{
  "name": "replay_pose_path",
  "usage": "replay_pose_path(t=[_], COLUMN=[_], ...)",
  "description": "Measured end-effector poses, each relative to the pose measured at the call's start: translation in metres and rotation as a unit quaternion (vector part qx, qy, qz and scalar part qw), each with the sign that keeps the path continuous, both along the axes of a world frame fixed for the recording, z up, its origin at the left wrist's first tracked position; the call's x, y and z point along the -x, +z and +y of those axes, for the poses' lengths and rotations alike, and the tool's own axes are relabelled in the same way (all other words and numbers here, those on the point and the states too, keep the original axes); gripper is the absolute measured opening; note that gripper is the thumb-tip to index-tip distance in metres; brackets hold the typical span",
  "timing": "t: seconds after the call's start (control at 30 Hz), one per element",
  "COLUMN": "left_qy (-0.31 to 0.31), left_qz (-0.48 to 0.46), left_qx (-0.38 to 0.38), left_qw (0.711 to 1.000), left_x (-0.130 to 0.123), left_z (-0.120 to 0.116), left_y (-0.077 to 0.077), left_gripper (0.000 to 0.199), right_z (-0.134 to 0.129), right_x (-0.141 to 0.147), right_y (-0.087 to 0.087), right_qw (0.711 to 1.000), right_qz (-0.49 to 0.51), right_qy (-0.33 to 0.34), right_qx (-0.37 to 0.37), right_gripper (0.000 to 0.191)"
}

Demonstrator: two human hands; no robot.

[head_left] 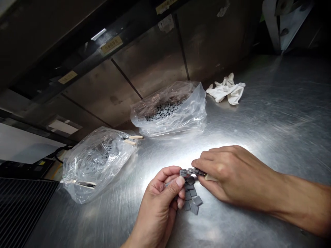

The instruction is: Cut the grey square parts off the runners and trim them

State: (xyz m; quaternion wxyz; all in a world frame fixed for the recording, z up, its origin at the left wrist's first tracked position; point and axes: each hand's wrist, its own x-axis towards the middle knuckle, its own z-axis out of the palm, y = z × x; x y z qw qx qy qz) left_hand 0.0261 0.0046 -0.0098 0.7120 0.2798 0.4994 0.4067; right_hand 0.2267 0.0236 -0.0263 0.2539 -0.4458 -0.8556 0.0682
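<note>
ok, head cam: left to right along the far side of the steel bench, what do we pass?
clear plastic bag of grey pieces → second clear bag packed with grey pieces → crumpled white gloves

A workshop: steel workbench (271, 113), bagged small parts (168, 112).

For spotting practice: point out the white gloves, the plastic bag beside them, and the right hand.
White gloves (226, 89): head view, crumpled middle.
Plastic bag (193, 115): head view, right side.
Right hand (230, 172): head view, its back.
</note>
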Motion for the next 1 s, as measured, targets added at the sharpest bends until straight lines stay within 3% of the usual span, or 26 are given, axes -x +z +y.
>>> replay_pose_path(t=[1.0], left_qy=[0.005], left_qz=[0.031], left_qx=[0.002], left_qw=[1.000], left_x=[-0.0038], left_z=[0.0012], left_y=[0.0040], left_gripper=[0.021], right_z=[0.0015], right_x=[-0.0004], right_y=[0.0072], right_qw=[0.997], right_qz=[-0.034], right_qy=[0.003], right_qx=[0.069], right_gripper=[0.012])
